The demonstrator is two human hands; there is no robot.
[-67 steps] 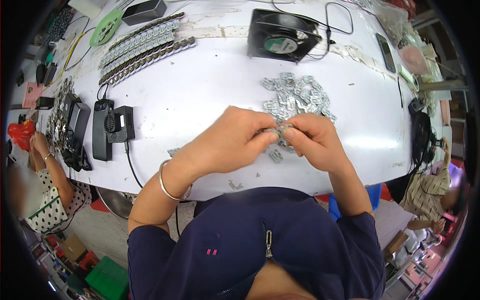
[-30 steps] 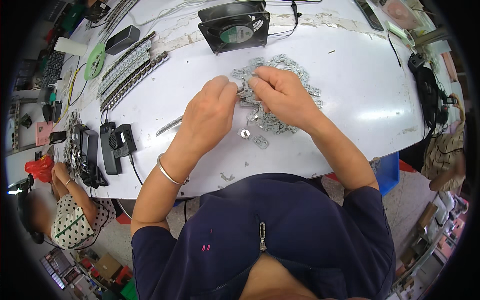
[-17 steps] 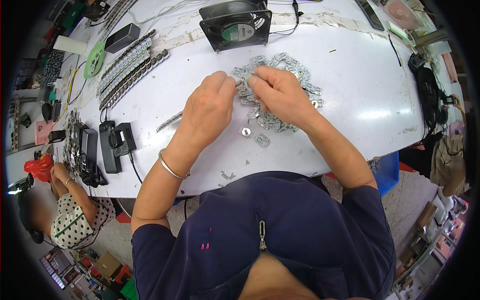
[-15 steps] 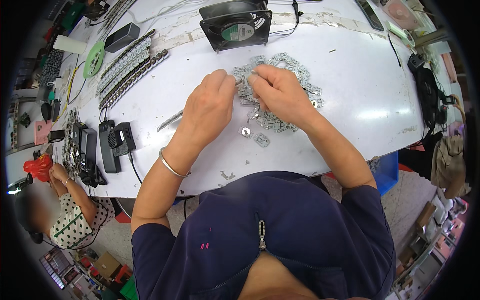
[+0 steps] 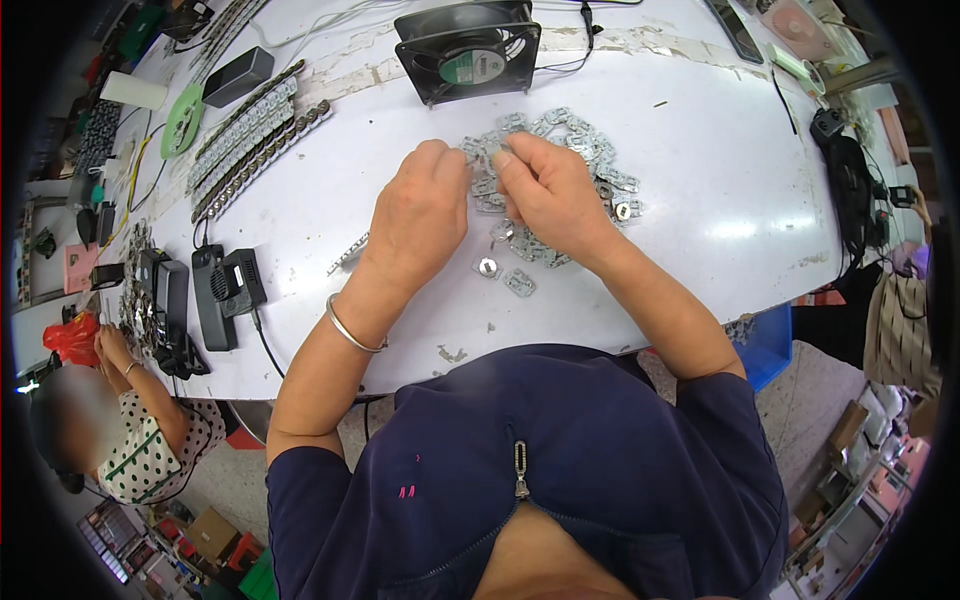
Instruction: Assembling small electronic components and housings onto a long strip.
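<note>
My left hand (image 5: pixel 425 210) is closed, its fingertips pinched together left of a loose pile of small silver metal pieces (image 5: pixel 590 145). From beneath its wrist juts the end of a narrow strip of similar pieces (image 5: pixel 349 253); the rest is hidden by the hand. Over the pile, my right hand (image 5: pixel 555 195) pinches thumb and forefinger on what looks like one small silver piece, mostly covered by the fingers. The fingertips of both hands are close but apart. Nearer me lie a loose piece with a round disc (image 5: pixel 487 267) and a flat piece (image 5: pixel 519 282).
A black fan (image 5: pixel 468 55) stands behind the pile. Several finished-looking rows of metal pieces (image 5: pixel 245 130) lie at left, near a green dish (image 5: pixel 183 120) and a black charger-like device (image 5: pixel 225 285). Another person (image 5: pixel 150 430) sits at far left; a blue bin (image 5: pixel 770 350) is below the right edge.
The strip end under my left wrist has swung a little toward me and shows less length. My right hand has shifted slightly left. The whole view has drifted slightly.
</note>
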